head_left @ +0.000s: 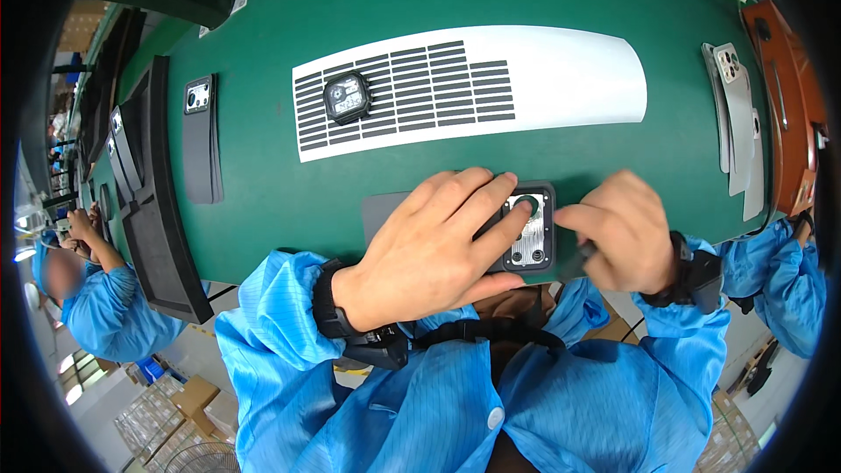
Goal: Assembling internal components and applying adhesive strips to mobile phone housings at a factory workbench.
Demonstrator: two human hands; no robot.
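A flat dark-grey panel (382,210) lies on the green table in front of me, with a silvery camera-like module (529,241) in a dark frame at its right end. My left hand (438,241) rests flat over the panel, fingers stretched out, one fingertip on the module. Much of the panel is hidden under that hand. Just right of the module, my right hand (620,232) is closed, its fingers curled and a little blurred. A small dark thing shows below its fingers, too smeared to name.
Beyond my hands lies a white sheet (578,74) with rows of black strips, a black square watch (348,97) on it. Dark panels (201,144) and a black tray (162,210) are at left. Pale panels (738,123) and a brown case (784,96) are at right.
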